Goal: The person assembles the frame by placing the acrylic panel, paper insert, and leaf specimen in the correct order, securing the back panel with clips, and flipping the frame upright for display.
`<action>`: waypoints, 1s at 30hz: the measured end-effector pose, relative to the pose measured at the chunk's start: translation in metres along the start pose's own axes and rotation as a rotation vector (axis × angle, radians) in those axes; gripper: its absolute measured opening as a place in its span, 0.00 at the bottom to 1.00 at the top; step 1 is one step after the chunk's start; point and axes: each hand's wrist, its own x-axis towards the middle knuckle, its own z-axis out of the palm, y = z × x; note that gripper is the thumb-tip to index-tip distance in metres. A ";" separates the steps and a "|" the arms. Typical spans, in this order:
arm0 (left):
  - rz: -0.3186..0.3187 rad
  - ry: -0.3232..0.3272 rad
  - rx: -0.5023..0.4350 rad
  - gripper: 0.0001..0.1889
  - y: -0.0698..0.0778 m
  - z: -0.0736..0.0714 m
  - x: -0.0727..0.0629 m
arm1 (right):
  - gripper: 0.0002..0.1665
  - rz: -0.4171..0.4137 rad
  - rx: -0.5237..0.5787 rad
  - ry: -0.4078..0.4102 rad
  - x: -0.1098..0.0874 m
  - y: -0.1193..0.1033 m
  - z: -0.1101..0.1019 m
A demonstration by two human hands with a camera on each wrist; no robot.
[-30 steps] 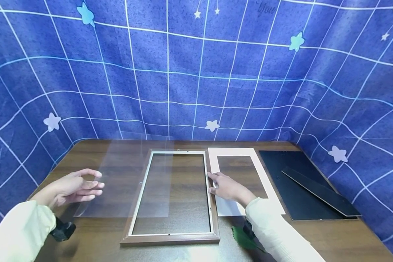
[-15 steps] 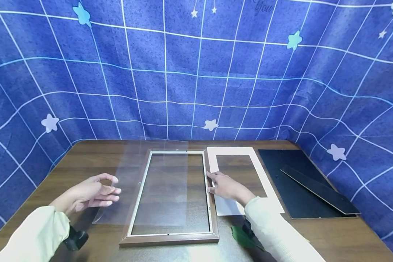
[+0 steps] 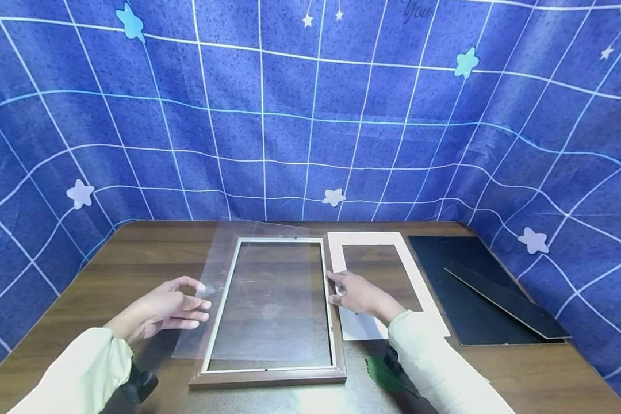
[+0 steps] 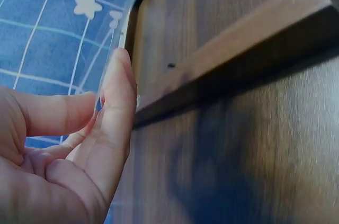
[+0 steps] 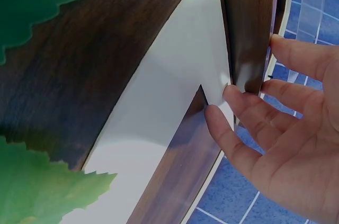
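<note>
A clear plastic sheet (image 3: 264,299) hangs slightly tilted over a brown picture frame (image 3: 269,377) on the table. My left hand (image 3: 168,307) pinches the sheet's left edge; in the left wrist view, the thumb (image 4: 63,113) presses it against the fingers. The sheet covers most of the frame's opening, its right edge just short of the frame's right side. My right hand (image 3: 362,296) rests fingertips on that side, over the white mat (image 3: 364,325). In the right wrist view the fingers (image 5: 243,107) lie loosely spread, two tips at the frame's edge.
Right of the mat lies a black backing board (image 3: 476,310) with a slanting stand leg (image 3: 507,302) on top. A green leaf (image 3: 385,376) is partly under the right wrist. A blue curtain (image 3: 290,115) with white grid lines hangs behind the wooden table (image 3: 150,247).
My left hand has carried the clear sheet rightward, from mostly left of the frame to over its opening. The right hand stays at the frame's right side.
</note>
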 end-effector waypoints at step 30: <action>-0.017 0.050 0.010 0.18 0.005 0.042 0.006 | 0.37 -0.037 -0.057 -0.020 0.000 0.000 -0.003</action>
